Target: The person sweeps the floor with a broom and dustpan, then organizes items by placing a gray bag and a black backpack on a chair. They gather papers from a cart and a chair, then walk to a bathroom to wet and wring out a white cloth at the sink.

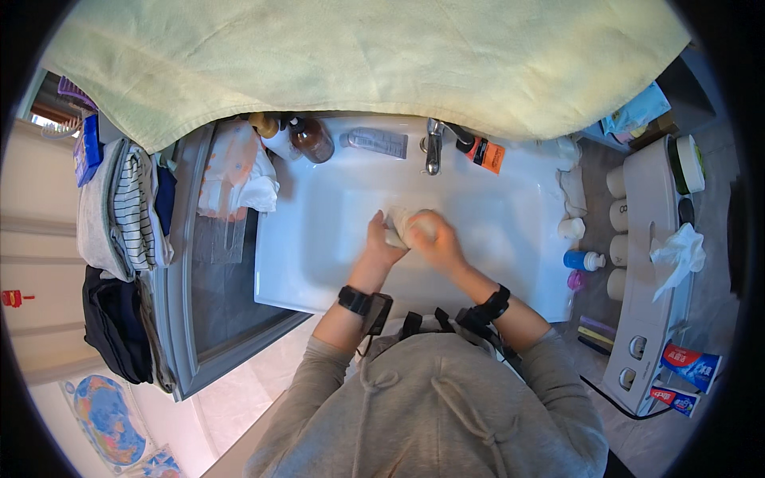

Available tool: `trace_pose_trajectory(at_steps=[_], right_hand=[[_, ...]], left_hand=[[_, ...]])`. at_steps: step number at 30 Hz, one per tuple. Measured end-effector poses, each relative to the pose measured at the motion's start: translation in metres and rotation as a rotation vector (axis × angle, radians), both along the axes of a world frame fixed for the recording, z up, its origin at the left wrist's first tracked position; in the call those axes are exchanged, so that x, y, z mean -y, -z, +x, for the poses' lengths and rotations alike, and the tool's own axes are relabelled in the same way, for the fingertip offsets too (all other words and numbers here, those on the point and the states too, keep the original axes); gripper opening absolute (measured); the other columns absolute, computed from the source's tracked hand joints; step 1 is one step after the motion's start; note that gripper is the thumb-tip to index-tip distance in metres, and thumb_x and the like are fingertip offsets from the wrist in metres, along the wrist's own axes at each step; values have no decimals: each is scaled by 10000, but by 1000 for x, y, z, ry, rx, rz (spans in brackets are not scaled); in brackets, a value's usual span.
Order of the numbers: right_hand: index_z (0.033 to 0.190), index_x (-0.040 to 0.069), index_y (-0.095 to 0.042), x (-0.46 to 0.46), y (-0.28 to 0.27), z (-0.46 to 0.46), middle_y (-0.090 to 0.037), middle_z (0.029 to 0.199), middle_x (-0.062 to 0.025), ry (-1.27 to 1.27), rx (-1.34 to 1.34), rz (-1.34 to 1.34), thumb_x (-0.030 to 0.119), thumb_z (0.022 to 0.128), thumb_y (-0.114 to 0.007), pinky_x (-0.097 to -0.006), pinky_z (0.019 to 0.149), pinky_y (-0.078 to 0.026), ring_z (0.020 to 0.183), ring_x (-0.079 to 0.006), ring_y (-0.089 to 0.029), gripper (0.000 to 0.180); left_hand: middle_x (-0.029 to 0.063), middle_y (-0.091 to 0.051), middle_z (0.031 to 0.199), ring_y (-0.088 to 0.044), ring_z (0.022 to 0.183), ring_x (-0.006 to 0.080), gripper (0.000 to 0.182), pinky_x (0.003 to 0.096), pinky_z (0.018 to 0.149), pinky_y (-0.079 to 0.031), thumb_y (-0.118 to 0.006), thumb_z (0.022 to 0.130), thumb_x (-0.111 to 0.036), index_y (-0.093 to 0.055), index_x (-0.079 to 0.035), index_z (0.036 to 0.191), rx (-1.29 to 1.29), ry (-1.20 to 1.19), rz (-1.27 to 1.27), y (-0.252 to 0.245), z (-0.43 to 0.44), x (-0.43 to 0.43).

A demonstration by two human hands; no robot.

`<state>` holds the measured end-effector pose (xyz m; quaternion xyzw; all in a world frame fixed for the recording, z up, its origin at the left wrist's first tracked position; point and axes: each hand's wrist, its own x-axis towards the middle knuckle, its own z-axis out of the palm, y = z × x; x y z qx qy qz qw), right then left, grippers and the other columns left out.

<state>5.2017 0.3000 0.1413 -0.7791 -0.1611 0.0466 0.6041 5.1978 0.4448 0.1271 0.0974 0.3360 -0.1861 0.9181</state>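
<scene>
Over the basin of a white ceramic sink (281, 263), both my hands grip one bunched, cream-coloured cloth (401, 222). My left hand (382, 240) holds its left end, thumb pointing up. Around the right part of the cloth my right hand (435, 239) is curled, slightly blurred. The chrome faucet (433, 149) stands beyond my hands at the sink's back rim. Whether water runs from it I cannot tell. Part of the cloth is hidden behind my fingers.
A brown pump bottle (312, 141), a grey tube (375, 142) and an orange tube (487, 156) line the back rim. A pale green towel (382, 60) hangs over the far side. Folded clothes (136, 203) are stacked left. A white holder (639, 263) with toothpaste tubes (690, 365) stands right.
</scene>
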Motion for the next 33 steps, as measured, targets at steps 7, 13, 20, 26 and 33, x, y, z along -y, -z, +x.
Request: trace_pose_trajectory(at_steps=[7,13,20,26,33], right_hand=[[758,37,-604,-17,-6,18,-638,834,-168,-81,142,-411,279,814,-603,-443,633,-502,746,-363,-623,248],[801,33,-627,-14,-3,-6,-633,767,-183,-150,201,-360,276,825,-593,-434,631,-506,760,-381,-620,247],[998,12,-606,5,22,41,-628,923,-213,44,-270,-254,373,894,-525,-424,779,-492,878,-410,-604,384],[1124,45,-551,19,-12,14,-490,1216,-162,162,531,-433,336,850,-622,-412,831,-476,1002,-345,-565,406],[1108,10,-559,4,-7,-17,-502,1060,-132,-234,40,-232,219,868,-598,-387,764,-488,900,-317,-584,320]], left_hand=[[103,-582,1164,-601,1011,247,431,409,865,-506,-260,985,-388,-502,-102,1197,198,47,-41,32,-22,32],[98,-602,1121,-610,999,250,383,410,862,-510,-290,986,-354,-511,-95,1163,261,-29,-177,77,-31,21],[140,-575,1181,-577,1071,293,500,465,956,-459,-202,1006,-397,-463,-42,1243,183,75,-222,47,-10,10],[164,-517,1253,-524,1144,311,539,457,1017,-400,-181,1005,-424,-410,-25,1286,52,-85,89,13,-8,3],[159,-538,1137,-553,1035,293,380,421,883,-471,-308,999,-332,-447,-36,1194,-40,-111,387,48,-8,25]])
